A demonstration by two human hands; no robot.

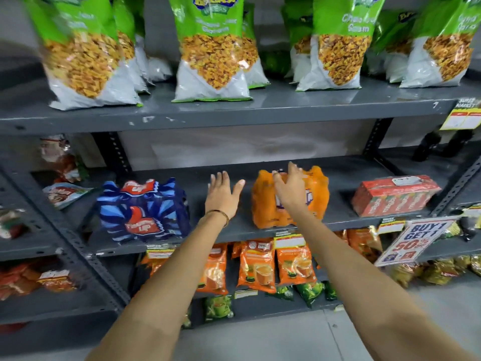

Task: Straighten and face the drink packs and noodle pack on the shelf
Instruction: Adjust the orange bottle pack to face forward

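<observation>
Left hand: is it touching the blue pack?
No, the left hand hovers open between the blue pack and the orange pack, touching neither.

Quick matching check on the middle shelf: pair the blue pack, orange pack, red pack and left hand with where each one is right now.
Things:
1. blue pack
2. orange pack
3. red pack
4. left hand

Places:
A. right end of the shelf
B. under the right hand
C. open, over the bare gap between two packs
D. left of the gap

Pairs: 1-D, 2-B, 3-A, 4-C
</observation>
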